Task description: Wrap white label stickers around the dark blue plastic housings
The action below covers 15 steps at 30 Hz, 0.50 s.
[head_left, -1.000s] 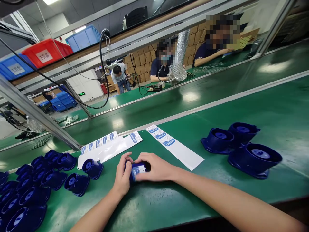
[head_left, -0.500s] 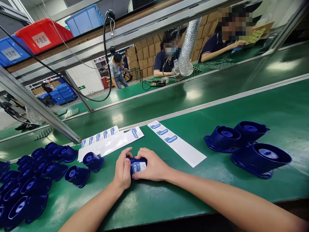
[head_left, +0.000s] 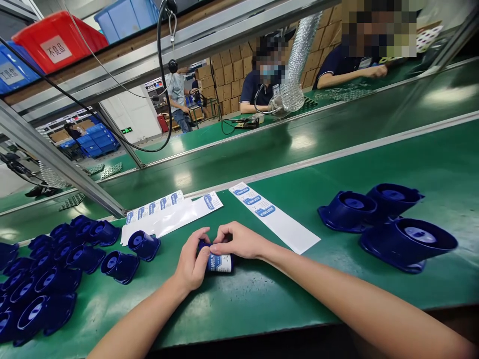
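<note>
Both my hands hold one small dark-blue plastic part (head_left: pixel 219 263) on the green bench (head_left: pixel 262 299). A white and blue label is wrapped round its side. My left hand (head_left: pixel 192 262) grips its left end with curled fingers. My right hand (head_left: pixel 239 241) lies over its top, fingers pinched against the label's edge. Much of the part is hidden under my fingers.
Several blue parts (head_left: pixel 45 279) are heaped at the left, two loose ones (head_left: pixel 144 245) nearer my hands. Three larger blue parts (head_left: pixel 389 219) stand at the right. Label sheets (head_left: pixel 168 214) and a label strip (head_left: pixel 279 224) lie beyond my hands. Other people work across the conveyor (head_left: pixel 299 149).
The part has turned in my hands, so its white label now faces the camera. My right fingers have drawn up into a pinch on top. The view has shifted slightly.
</note>
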{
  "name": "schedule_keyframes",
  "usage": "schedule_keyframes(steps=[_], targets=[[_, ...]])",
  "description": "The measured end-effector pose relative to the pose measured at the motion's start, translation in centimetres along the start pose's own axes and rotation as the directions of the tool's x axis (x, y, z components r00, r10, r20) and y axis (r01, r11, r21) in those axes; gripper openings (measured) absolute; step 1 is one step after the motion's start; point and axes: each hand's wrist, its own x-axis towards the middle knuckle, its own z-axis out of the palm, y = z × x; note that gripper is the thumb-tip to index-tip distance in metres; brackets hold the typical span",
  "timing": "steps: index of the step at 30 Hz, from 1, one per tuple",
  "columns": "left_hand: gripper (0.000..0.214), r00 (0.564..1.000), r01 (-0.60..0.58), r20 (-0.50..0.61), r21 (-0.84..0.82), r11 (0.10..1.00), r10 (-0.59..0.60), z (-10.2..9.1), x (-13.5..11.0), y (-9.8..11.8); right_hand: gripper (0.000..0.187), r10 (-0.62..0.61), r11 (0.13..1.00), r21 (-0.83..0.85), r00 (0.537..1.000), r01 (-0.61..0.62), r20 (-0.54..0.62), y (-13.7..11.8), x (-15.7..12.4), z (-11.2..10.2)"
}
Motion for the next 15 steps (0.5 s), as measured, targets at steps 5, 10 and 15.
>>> schedule_keyframes(steps=[5, 10, 15], targets=[[0.042, 0.999, 0.009, 0.044, -0.024, 1.0, -0.007, -0.4, 0.2, 0.1, 0.043, -0.005, 0.994, -0.105, 0.993, 0.017, 0.12, 0.1, -0.8, -2.5], [0.046, 0.99, -0.132, 0.033, -0.053, 0.99, 0.134, -0.7, 0.8, -0.3, 0.068, -0.002, 0.995, 0.093, 0.963, -0.024, 0.27, 1.5, -0.8, -4.4], [0.046, 0.949, -0.313, -0.076, -0.143, 0.939, 0.305, -0.7, 0.9, 0.1, 0.074, 0.034, 0.916, 0.358, 0.922, -0.183, 0.385, 1.6, -0.5, -2.4]])
